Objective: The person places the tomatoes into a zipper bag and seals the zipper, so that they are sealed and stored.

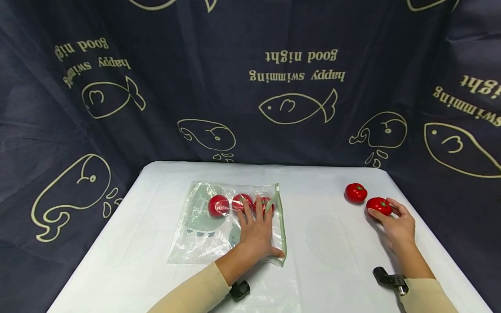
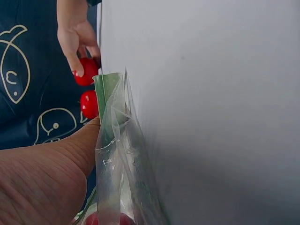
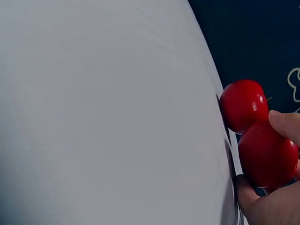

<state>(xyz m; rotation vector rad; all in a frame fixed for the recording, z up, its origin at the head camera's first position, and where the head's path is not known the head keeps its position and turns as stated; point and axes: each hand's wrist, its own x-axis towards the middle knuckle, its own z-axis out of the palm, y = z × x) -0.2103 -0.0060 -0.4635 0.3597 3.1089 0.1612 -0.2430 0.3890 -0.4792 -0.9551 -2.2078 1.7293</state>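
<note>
1. Tomato (image 1: 378, 206) at R side of white table (image 1: 317, 187), pinched btwn thumb & fingers of R hand (image 1: 402, 227), prob. so it can't roll.
2. 2nd tomato (image 1: 355, 193) just beside it, loose.
3. L hand (image 1: 256, 237) spread on clear bag (image 1: 178, 250), fingertips over 2 of 3 bagged tomatoes (image 1: 218, 205), thumb nr green edge strip (image 1: 283, 237); prob. steadies bag.

A bag (image 1: 217, 243) containing three tomatoes (image 1: 218, 205) lies on the table (image 1: 117, 252), left of two other tomatoes (image 1: 355, 193).
</note>
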